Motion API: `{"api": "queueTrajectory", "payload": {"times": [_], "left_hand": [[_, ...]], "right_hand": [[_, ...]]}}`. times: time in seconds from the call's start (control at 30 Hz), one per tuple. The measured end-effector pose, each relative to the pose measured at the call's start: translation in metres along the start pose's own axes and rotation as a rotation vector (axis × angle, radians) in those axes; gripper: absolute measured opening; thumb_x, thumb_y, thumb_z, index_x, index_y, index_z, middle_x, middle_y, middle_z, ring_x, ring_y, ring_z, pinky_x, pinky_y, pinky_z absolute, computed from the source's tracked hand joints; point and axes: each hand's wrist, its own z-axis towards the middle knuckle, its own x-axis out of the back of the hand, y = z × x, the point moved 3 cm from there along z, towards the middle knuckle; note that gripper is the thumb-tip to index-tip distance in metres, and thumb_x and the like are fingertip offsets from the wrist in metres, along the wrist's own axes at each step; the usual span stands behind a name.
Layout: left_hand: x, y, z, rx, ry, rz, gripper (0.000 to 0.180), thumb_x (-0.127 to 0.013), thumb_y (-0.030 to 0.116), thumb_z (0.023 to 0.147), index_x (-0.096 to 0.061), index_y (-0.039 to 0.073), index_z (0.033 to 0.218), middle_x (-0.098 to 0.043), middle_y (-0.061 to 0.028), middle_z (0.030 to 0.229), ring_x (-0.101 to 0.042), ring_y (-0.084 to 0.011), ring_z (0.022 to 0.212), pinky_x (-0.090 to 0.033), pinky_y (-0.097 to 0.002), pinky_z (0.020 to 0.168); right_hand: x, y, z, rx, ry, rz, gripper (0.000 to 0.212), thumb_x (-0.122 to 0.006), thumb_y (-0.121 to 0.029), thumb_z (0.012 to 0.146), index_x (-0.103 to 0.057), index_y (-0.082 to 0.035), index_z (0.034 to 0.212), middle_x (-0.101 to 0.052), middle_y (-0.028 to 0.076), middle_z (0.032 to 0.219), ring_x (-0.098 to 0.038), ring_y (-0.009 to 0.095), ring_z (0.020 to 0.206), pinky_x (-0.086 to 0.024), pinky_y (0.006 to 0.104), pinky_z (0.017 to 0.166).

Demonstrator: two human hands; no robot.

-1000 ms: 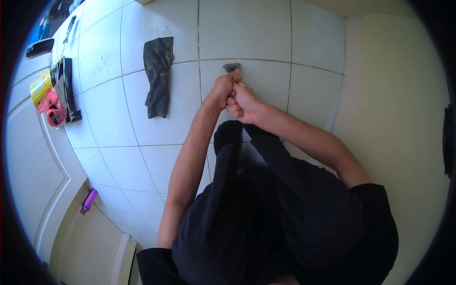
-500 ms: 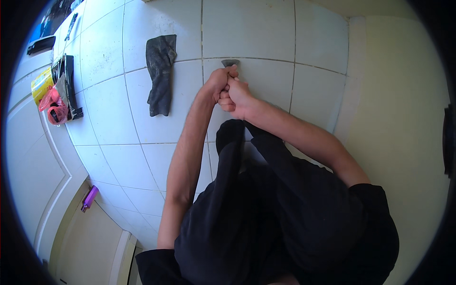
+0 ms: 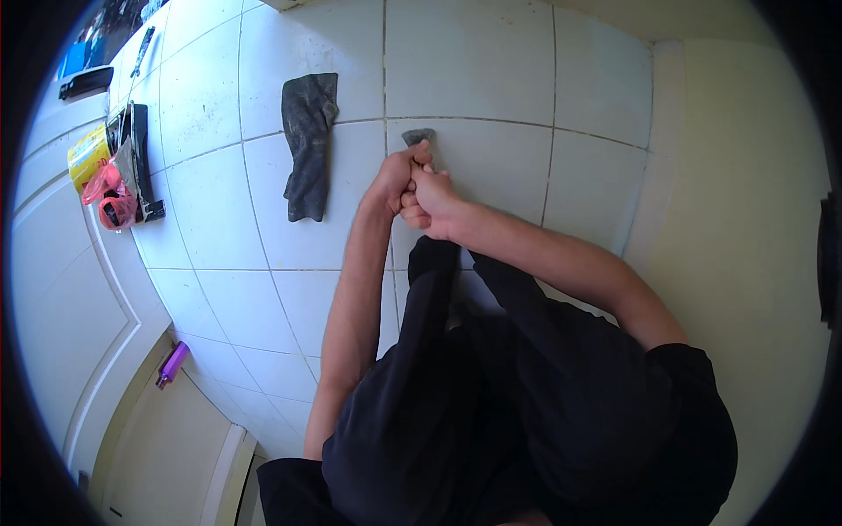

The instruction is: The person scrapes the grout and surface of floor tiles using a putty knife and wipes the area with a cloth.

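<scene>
Two forearms (image 3: pixel 355 289), one grey blade (image 3: pixel 417 137), one cloth (image 3: pixel 308 147), one yellow container (image 3: pixel 86 156), one bag (image 3: pixel 104 179), one bottle (image 3: pixel 174 361)

No word, label, number or sign can be read, though on the yellow container (image 3: pixel 86 159), seen just beside the pink plastic bag (image 3: pixel 104 181), printed-looking marks are shown too small and blurred to be made out.

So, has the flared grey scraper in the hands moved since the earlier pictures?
Yes: the flared grey scraper has shifted left, nearer the thin dark grout line on its left.
</scene>
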Motion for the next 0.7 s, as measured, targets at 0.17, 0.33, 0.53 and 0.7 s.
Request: {"api": "queueTrajectory", "payload": {"times": [0.17, 0.33, 0.53, 0.7], "left_hand": [[-0.012, 0.015, -0.010, 0.054, -0.004, 0.046, 0.043, -0.046, 0.039, 0.103, -0.050, 0.012, 0.071, -0.047, -0.0012, 0.051, -0.039, -0.0123, 0.034, -0.031, -0.0309, 0.029], [-0.017, -0.005, -0.016, 0.142, -0.101, 0.058, 0.036, -0.051, 0.030, 0.102, -0.048, 0.009, 0.074, -0.053, -0.0058, 0.069, -0.065, -0.0242, 0.072, -0.055, -0.0372, 0.060], [-0.035, 0.022, -0.015, 0.188, -0.136, 0.153, 0.038, -0.048, 0.034, 0.103, -0.046, 0.011, 0.073, -0.055, -0.0070, 0.068, -0.067, -0.0235, 0.075, -0.053, -0.0349, 0.053], [-0.040, -0.007, -0.007, 0.094, -0.083, 0.147, 0.038, -0.047, 0.034, 0.104, -0.046, 0.012, 0.073, -0.053, -0.0051, 0.064, -0.067, -0.0238, 0.070, -0.052, -0.0337, 0.051]], "right_hand": [[-0.002, -0.004, 0.018, -0.002, -0.081, 0.073, 0.051, -0.038, -0.054, 0.104, -0.032, -0.018, 0.068, -0.024, -0.006, 0.050, -0.016, 0.008, 0.034, -0.009, 0.0273, 0.033], [0.012, 0.009, -0.003, 0.044, 0.086, 0.069, 0.053, -0.037, -0.056, 0.104, -0.032, -0.019, 0.066, -0.026, -0.005, 0.049, -0.019, 0.008, 0.033, -0.011, 0.0290, 0.031], [0.004, -0.014, 0.001, 0.091, 0.005, 0.124, 0.052, -0.039, -0.052, 0.105, -0.029, -0.019, 0.065, -0.023, -0.006, 0.049, -0.014, 0.009, 0.035, -0.008, 0.0286, 0.035], [0.032, -0.001, -0.007, 0.070, 0.054, 0.036, 0.054, -0.038, -0.056, 0.104, -0.034, -0.018, 0.065, -0.025, -0.006, 0.051, -0.016, 0.008, 0.036, -0.009, 0.0282, 0.035]]}}
